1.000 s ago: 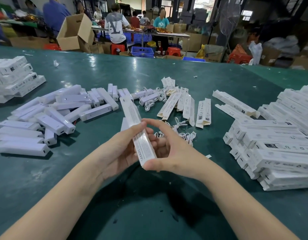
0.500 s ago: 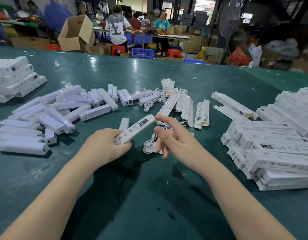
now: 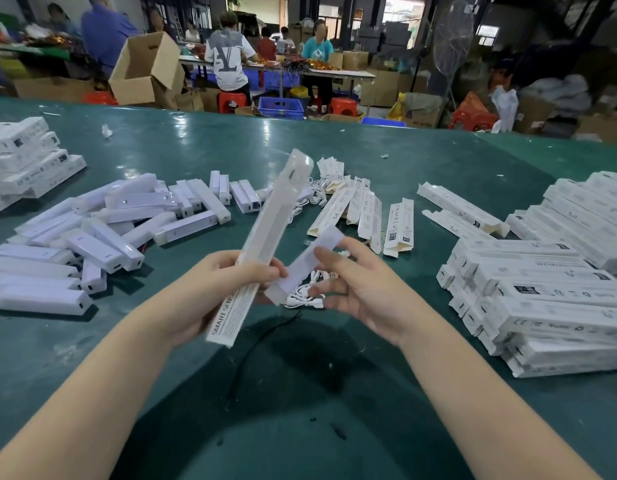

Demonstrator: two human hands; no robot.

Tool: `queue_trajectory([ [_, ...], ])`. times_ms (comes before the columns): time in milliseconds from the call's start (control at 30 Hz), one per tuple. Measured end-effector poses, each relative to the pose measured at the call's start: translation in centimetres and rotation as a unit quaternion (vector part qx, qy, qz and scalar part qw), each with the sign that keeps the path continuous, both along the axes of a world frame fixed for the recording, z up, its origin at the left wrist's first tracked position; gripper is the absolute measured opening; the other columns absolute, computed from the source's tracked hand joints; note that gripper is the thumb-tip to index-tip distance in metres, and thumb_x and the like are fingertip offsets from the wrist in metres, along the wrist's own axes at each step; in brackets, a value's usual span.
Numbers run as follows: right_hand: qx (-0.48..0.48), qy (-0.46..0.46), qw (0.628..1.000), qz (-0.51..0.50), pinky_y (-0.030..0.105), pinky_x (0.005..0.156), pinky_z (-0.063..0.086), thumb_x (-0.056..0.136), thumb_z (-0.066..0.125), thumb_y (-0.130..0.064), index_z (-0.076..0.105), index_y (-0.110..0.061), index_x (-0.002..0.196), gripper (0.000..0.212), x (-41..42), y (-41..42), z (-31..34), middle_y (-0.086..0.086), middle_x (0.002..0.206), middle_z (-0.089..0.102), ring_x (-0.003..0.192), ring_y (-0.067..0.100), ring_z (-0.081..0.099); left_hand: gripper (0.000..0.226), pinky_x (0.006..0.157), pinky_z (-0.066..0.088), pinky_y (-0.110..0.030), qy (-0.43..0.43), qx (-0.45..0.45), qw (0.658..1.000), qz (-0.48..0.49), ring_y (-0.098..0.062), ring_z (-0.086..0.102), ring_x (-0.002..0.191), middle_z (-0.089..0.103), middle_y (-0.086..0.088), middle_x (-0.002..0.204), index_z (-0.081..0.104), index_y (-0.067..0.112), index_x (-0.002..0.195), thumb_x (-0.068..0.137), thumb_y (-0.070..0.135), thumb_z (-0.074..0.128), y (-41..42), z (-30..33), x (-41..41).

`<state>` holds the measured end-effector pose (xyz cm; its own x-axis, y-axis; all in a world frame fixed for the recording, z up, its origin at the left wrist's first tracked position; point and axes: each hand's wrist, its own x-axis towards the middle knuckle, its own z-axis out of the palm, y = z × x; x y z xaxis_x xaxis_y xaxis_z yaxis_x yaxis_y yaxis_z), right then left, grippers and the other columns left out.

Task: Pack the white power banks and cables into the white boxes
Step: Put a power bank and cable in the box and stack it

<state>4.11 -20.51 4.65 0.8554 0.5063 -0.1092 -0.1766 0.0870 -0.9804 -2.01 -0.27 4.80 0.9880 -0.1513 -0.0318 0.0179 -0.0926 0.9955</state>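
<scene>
Left hand (image 3: 210, 292) gripping a long white box (image 3: 265, 244), now tilted up on end with its open top pointing away, where half a second ago it lay low and nearly flat. Right hand (image 3: 355, 285) now pinching a white power bank (image 3: 308, 265) by its upper end, with a coiled white cable (image 3: 305, 296) beneath the fingers, where before it reached open toward the cables on the green bench (image 3: 334, 393). Hands close together, power bank's lower end just beside the box. Insertion likely next, nothing yet inside. Loose power banks (image 3: 102, 233) heaped left, packed boxes (image 3: 542, 292) stacked right, flat empty boxes (image 3: 365, 216) beyond
</scene>
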Motion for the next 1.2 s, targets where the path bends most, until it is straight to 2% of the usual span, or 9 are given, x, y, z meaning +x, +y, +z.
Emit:
queue_trajectory([
  [67,0.014,-0.012,1.000,0.004,0.019,0.051,0.048,0.093,0.065,-0.014,0.064,-0.017,0.091,0.004,0.1,-0.2,0.1,-0.002,0.080,0.065,0.055,0.011,0.060,0.032,0.086,0.055,-0.026,-0.014,0.006,1.000,0.000,-0.013,0.069,0.091,0.073,0.007,0.103,0.077,0.026,0.089,0.063,0.043,0.073,-0.3,-0.5,0.1],
  [100,0.017,-0.019,1.000,-0.011,0.018,0.052,0.049,0.093,0.065,-0.012,0.064,-0.018,0.085,0.010,0.2,-0.3,0.1,-0.005,0.073,0.064,0.052,0.009,0.057,0.028,0.090,0.055,-0.031,-0.042,0.024,0.998,0.046,-0.016,0.069,0.095,0.073,0.006,0.106,0.077,0.029,0.091,0.066,0.041,0.074,-0.5,-0.8,0.3],
  [200,0.054,-0.013,0.995,-0.082,0.016,0.052,0.050,0.092,0.064,-0.010,0.061,-0.012,0.091,0.003,0.5,-1.0,0.6,-0.003,0.069,0.064,0.050,0.007,0.053,0.020,0.083,0.057,-0.044,-0.145,0.118,0.950,0.249,-0.019,0.069,0.078,0.073,0.009,0.084,0.070,0.034,0.084,0.067,0.041,0.078,-0.8,-1.3,0.7],
  [267,0.095,0.005,0.987,-0.132,0.014,0.046,0.046,0.092,0.062,-0.011,0.057,-0.004,0.101,0.013,0.8,-1.6,0.9,0.002,0.066,0.063,0.048,0.007,0.050,0.034,0.070,0.057,-0.039,-0.177,0.169,0.922,0.300,-0.016,0.066,0.065,0.068,0.009,0.069,0.060,0.032,0.080,0.063,0.057,0.076,-0.5,-1.5,0.7],
  [400,0.151,0.012,0.970,-0.190,0.013,0.035,0.030,0.090,0.065,-0.018,0.055,-0.007,0.100,0.018,1.3,-2.6,1.6,0.000,0.049,0.053,0.038,0.006,0.042,0.037,0.049,0.035,-0.029,-0.203,0.331,0.875,0.291,-0.007,0.050,0.057,0.058,0.015,0.065,0.049,0.035,0.078,0.072,0.069,0.060,0.2,-2.2,0.8],
  [600,0.266,0.016,0.950,-0.165,0.009,0.047,0.046,0.072,0.072,-0.010,0.064,-0.005,0.096,0.026,1.2,-2.7,2.5,-0.001,0.064,0.065,0.052,0.003,0.059,0.029,0.058,0.044,-0.033,-0.204,0.396,0.854,0.271,-0.015,0.049,0.062,0.055,0.004,0.065,0.040,0.021,0.075,0.078,0.036,0.065,0.3,-2.9,1.2],
  [800,0.157,-0.090,0.978,-0.099,0.033,0.072,0.059,0.104,0.045,-0.025,0.063,-0.026,0.112,0.020,1.0,-2.8,2.5,-0.003,0.086,0.062,0.078,0.013,0.068,0.024,0.060,0.044,-0.034,-0.208,0.445,0.831,0.259,-0.023,0.051,0.065,0.053,0.010,0.067,0.041,0.033,0.081,0.075,0.025,0.063,0.1,-2.7,1.2],
  [967,-0.003,-0.188,0.982,-0.010,0.022,0.041,0.035,0.099,0.045,-0.041,0.039,-0.069,0.124,0.038,0.4,-2.8,2.4,0.000,0.077,0.053,0.050,0.013,0.044,0.019,0.060,0.044,-0.034,-0.203,0.447,0.828,0.271,-0.025,0.053,0.067,0.057,0.008,0.069,0.047,0.034,0.089,0.079,0.025,0.061,0.3,-2.6,1.1],
  [1200,-0.137,-0.298,0.945,-0.009,0.018,0.052,0.042,0.090,0.054,-0.040,0.052,-0.051,0.108,0.021,0.2,-2.8,1.5,-0.007,0.078,0.056,0.050,0.007,0.046,0.017,0.057,0.044,-0.033,-0.213,0.459,0.820,0.268,-0.017,0.052,0.062,0.054,0.008,0.064,0.048,0.033,0.085,0.078,0.024,0.061,0.6,-2.5,1.2],
])
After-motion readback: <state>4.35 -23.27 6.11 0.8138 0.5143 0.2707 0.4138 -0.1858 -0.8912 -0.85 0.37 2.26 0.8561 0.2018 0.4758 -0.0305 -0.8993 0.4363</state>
